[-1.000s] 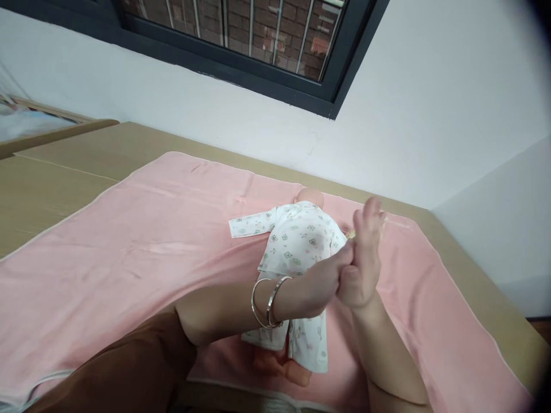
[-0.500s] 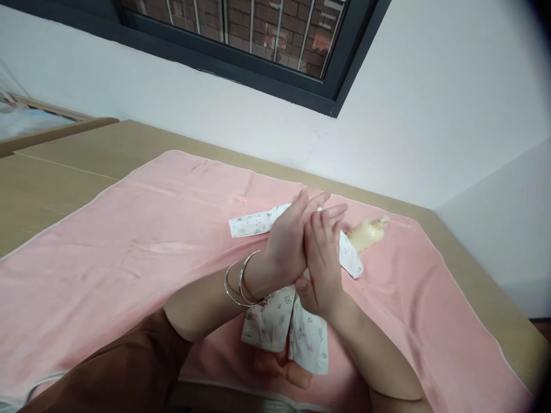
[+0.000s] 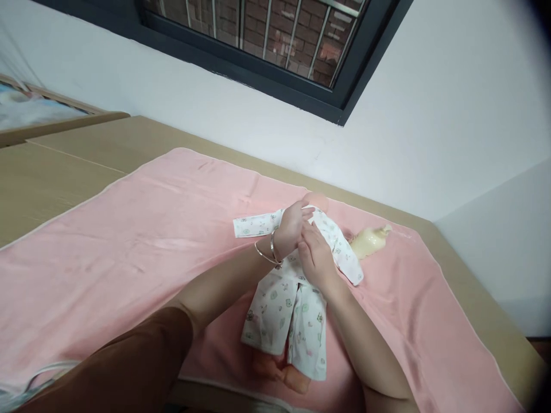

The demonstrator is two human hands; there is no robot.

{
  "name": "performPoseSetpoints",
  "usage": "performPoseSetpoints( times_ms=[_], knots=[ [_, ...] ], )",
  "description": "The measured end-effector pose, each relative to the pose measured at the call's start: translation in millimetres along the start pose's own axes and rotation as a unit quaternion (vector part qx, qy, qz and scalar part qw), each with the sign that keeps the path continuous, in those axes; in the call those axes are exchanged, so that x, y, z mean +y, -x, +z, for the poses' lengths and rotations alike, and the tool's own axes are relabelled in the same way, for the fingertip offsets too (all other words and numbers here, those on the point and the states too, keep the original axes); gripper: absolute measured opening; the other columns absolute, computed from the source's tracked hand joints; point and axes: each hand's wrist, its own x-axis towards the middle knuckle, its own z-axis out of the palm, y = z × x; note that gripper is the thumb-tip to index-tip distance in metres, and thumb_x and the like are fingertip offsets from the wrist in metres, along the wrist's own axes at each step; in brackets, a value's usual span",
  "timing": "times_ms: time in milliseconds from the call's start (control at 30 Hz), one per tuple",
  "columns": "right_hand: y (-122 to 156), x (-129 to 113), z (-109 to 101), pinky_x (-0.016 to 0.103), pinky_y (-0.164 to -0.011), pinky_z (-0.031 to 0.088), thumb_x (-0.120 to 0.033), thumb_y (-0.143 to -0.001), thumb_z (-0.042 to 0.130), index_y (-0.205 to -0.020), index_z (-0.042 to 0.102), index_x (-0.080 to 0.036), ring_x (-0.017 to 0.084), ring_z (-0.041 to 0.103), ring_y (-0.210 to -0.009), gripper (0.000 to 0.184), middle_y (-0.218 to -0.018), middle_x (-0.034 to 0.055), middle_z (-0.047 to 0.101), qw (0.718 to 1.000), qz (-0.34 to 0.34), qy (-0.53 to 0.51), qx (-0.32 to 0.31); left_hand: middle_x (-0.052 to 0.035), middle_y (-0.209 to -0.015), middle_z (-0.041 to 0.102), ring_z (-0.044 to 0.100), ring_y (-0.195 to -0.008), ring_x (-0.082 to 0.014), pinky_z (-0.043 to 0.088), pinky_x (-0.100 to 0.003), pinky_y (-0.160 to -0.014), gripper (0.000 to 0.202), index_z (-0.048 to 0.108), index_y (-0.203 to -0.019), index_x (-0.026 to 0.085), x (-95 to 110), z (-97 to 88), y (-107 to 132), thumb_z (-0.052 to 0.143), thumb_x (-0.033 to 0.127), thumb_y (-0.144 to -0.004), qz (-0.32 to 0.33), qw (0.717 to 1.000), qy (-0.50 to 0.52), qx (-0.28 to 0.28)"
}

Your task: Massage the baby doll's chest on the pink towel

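My left hand [image 3: 291, 230], with two bangles at the wrist, is pressed against my right hand [image 3: 317, 258]. Both have their fingers stretched out, and nothing shows between them. Beneath them a baby doll [image 3: 297, 380] lies on its back in a white patterned top [image 3: 340, 246] and matching trousers [image 3: 272, 310]. The doll's head [image 3: 317, 201] is at the far end, and my hands hide part of its chest. A pale yellow bottle [image 3: 369, 242] lies on its side to the right of the doll's sleeve.
A pink blanket [image 3: 142, 241] with a light edge covers much of the wooden surface [image 3: 81, 149]. Behind it stand a white wall [image 3: 241, 126] and a dark-framed window [image 3: 241, 63]. A wood-edged tray or bed [image 3: 64, 123] shows at far left.
My hands have slid over each other and moved away from me, showing more of the doll's top and head. The view has shifted slightly.
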Motion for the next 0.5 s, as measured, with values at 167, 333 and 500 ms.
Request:
performPoseSetpoints(
  times_ms=[167,333,500],
  knots=[
    [-5.1,28.2,13.1,0.052,-0.118,0.035,-0.048,-0.104,0.021,-0.122,0.063,-0.015,0.027,0.054,-0.132,0.056,-0.133,0.0161,0.064,0.999,0.023,-0.008,-0.024,-0.0120,-0.113,0.070,0.064,-0.112,-0.0228,0.047,-0.036,-0.102,0.021,0.063,-0.097,0.017,-25.7,-13.1,-38.8,0.047,0.027,-0.087,0.174,0.974,-0.140,0.045],
    [-4.0,50.1,8.3,0.057,-0.123,0.018,-0.043,-0.104,0.026,-0.112,0.070,-0.017,0.028,0.034,-0.147,0.052,-0.142,0.0127,0.058,0.997,0.023,0.037,-0.065,-0.0087,-0.127,0.067,0.054,-0.130,-0.0229,0.035,-0.037,-0.115,0.021,0.065,-0.104,0.021,-41.0,-33.0,-50.5,0.050,0.026,-0.090,0.314,0.900,-0.302,0.026],
    [-3.0,85.0,6.0,0.055,-0.124,0.014,-0.042,-0.105,0.026,-0.126,0.067,-0.020,0.027,0.025,-0.151,0.051,-0.151,0.0089,0.049,0.994,0.033,0.059,-0.088,-0.0144,-0.137,0.061,0.036,-0.146,-0.0237,0.014,-0.043,-0.125,0.030,0.064,-0.116,0.015,-52.7,-52.6,-60.9,0.045,0.023,-0.094,0.395,0.803,-0.446,0.011]
  ],
)
